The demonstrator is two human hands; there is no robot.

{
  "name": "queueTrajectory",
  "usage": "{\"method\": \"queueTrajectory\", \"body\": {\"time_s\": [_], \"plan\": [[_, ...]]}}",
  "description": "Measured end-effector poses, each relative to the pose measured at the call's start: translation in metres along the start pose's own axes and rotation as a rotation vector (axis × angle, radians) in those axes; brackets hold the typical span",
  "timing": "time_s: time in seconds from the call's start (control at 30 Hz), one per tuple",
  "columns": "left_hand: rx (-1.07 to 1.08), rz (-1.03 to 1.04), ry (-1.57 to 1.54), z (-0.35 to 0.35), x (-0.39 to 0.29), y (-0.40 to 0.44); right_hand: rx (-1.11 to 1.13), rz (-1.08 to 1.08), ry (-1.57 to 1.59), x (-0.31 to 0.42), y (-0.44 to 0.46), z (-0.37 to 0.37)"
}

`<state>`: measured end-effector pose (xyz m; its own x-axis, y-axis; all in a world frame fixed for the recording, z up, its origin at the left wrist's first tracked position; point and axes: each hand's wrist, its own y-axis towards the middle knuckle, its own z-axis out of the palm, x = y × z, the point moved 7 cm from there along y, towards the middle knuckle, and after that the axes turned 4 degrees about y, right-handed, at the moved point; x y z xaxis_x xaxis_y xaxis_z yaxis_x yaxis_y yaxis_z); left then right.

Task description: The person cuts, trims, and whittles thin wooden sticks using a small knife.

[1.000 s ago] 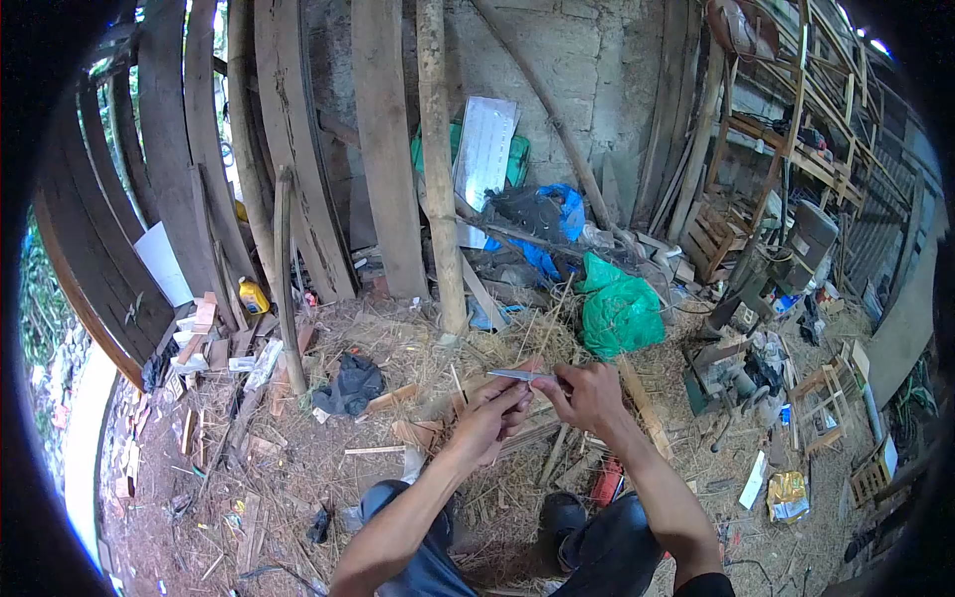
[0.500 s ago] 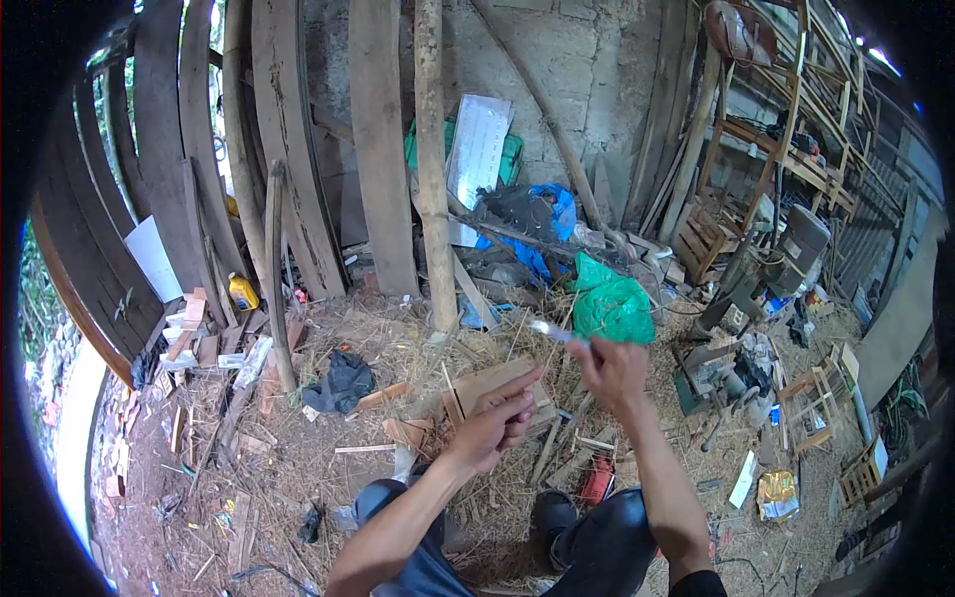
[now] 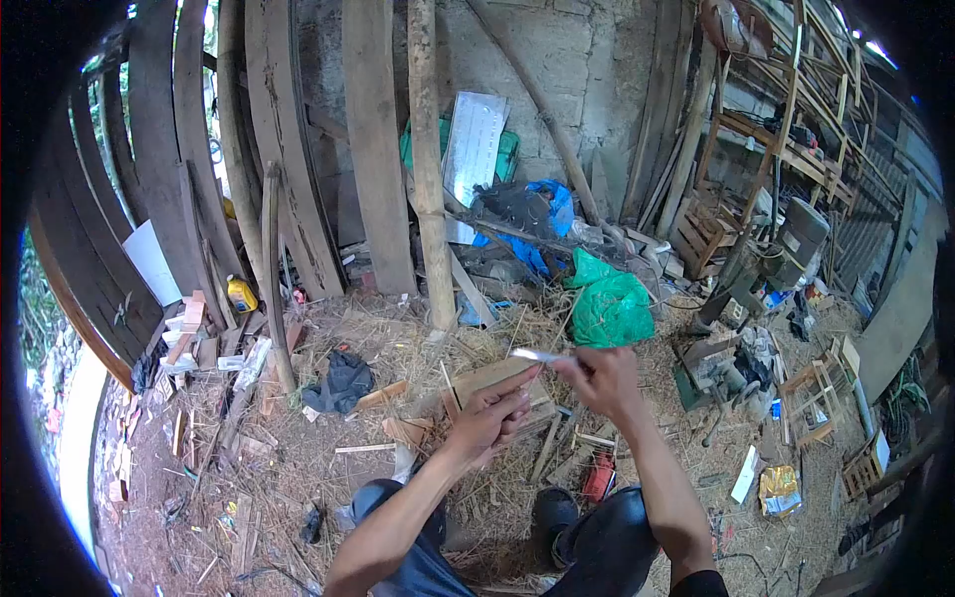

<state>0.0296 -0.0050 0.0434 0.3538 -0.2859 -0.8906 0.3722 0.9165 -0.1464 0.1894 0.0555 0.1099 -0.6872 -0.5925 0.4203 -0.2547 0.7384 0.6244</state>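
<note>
My right hand [image 3: 605,383] is closed around what looks like a knife [image 3: 537,355], its narrow shiny blade pointing left. Just below and left of the blade, my left hand [image 3: 490,416] has its fingers curled together, with the index finger and thumb side toward the right hand. Whatever lies between those left fingers is too small to make out. The blade is close to the left fingertips; I cannot tell whether they touch. Under the hands, a flat wooden board [image 3: 482,381] lies on the straw-covered ground between my legs and the post.
A green plastic sack [image 3: 612,303] lies ahead, right of an upright pole [image 3: 428,179]. Near my feet is a red tool [image 3: 599,478]. A dark cloth [image 3: 340,383] and a yellow bottle [image 3: 241,294] are on the left. Wood scraps and a metal machine [image 3: 726,368] stand right.
The knife has come down and slightly left, nearer my left hand, with my right hand lowering a little. My left hand stays almost in place.
</note>
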Motion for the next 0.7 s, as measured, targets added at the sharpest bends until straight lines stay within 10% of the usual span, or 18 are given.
{"method": "queueTrajectory", "body": {"time_s": [0.43,0.57,0.7], "plan": [[-0.029,0.037,0.113,0.001,-0.001,0.003,-0.084,0.169,0.013,-0.041,0.000,-0.004],[-0.055,0.065,0.169,-0.001,0.002,0.004,0.036,-0.160,-0.018,-0.001,0.001,0.008],[-0.042,0.018,0.190,-0.005,0.007,0.000,-0.051,0.256,0.025,-0.068,0.006,-0.003]]}}
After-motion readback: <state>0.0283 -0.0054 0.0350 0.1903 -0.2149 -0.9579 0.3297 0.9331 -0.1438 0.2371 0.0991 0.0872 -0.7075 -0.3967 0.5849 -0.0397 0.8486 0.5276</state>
